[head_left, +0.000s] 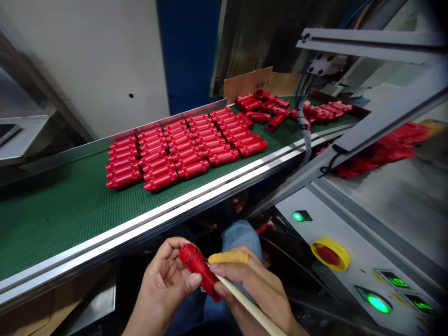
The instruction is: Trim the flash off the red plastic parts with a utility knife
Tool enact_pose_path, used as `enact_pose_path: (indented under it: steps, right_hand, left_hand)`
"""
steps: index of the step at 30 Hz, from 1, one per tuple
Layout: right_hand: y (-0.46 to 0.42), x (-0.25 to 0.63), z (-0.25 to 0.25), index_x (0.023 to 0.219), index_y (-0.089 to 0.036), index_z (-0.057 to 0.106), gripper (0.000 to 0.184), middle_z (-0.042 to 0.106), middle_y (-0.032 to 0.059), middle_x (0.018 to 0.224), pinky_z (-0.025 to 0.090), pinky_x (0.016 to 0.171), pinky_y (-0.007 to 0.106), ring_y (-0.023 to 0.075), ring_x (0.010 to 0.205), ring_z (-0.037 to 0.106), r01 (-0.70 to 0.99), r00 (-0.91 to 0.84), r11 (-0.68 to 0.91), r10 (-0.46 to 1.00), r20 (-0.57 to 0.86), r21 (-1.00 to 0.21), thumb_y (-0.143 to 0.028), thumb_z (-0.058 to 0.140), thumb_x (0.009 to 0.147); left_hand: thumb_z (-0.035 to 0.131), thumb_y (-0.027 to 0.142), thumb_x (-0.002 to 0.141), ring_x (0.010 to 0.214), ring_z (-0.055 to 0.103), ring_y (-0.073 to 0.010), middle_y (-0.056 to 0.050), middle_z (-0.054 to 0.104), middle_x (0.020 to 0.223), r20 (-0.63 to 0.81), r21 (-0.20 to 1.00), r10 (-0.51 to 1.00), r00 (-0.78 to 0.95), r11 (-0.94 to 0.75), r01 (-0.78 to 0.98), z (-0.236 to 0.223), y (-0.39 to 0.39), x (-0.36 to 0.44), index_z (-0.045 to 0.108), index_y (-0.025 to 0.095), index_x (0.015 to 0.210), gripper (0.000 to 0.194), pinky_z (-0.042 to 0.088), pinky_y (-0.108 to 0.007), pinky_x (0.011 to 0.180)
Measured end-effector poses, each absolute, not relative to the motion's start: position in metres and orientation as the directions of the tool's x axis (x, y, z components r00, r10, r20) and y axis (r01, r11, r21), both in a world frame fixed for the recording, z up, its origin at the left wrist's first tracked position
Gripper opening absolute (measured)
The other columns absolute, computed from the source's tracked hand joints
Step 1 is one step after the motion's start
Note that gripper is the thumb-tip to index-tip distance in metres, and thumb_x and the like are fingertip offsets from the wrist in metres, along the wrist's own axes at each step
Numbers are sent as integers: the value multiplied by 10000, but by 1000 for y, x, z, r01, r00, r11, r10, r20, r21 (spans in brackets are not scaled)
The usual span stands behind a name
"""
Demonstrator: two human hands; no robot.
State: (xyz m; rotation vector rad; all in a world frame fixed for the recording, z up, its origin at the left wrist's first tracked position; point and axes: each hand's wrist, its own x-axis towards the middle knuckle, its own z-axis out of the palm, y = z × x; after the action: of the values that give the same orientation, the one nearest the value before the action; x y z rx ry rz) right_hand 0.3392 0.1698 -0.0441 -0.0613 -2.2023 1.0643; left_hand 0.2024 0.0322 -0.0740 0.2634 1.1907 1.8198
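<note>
My left hand grips a red ribbed plastic cylinder, thumb on its near side and fingers behind. The part is tilted, its upper end toward the left. My right hand is closed on a slim tool with a long cream handle; its thin tip meets the cylinder's right side, mostly hidden by my fingers. A yellow finger cot covers my right index finger. Both hands are held above my lap, in front of the conveyor.
A green conveyor belt with a metal edge rail carries rows of red cylinders. Loose red parts lie heaped by cardboard. At right are a slanted metal frame post and a panel with an emergency stop button.
</note>
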Motion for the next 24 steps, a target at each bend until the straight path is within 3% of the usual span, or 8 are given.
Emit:
enact_pose_path:
  steps: [8,13,15,19,22,24]
  right_hand:
    - [165,341,-50,1204,-162,626,238,697,79,1129,559,956,258,155,1081,628,-137,-815,620,374,444,-773,-176,600,968]
    - [157,340,-61,1208,-151,607,263,695,90,1133,516,1123,329,190,1210,581,-103,-771,790,321,551,-604,-120,589,948]
    - [153,341,-64,1239,-160,597,314,688,86,1163,469,1193,371,197,1262,565,-94,-760,784,342,553,-613,-85,587,934]
    - [152,344,-63,1235,-228,609,275,701,50,1182,449,1231,358,171,1263,602,-123,-770,622,432,470,-773,-167,608,967]
    - [155,346,-60,1209,-284,628,214,693,36,1247,540,1127,276,154,1270,641,-55,-795,341,554,248,-938,-262,612,996]
    - [157,347,-58,1183,-302,642,181,694,29,1250,575,1057,222,140,1251,666,-60,-797,147,589,136,-987,-294,610,1005]
  left_hand:
    - [901,214,755,809,655,-151,-40,718,940,-287,824,768,-573,-107,-556,-76,31,204,656,221,1089,414,561,-247,747]
    - [920,217,724,769,655,-150,-39,718,891,-311,836,723,-617,-101,-540,-76,32,206,658,203,1079,442,562,-242,723]
    - [925,218,717,778,659,-153,-43,721,892,-313,832,718,-621,-109,-545,-75,33,207,659,200,1077,448,565,-243,731]
    - [925,228,716,784,656,-153,-51,723,898,-316,807,732,-603,-127,-577,-72,33,207,659,194,1075,448,559,-243,725]
    - [926,250,712,801,664,-161,-47,716,902,-320,790,731,-602,-144,-596,-69,35,208,653,196,1077,458,556,-254,748]
    - [925,261,709,824,679,-173,-50,720,908,-324,785,724,-610,-155,-600,-66,36,209,651,196,1076,462,560,-265,775]
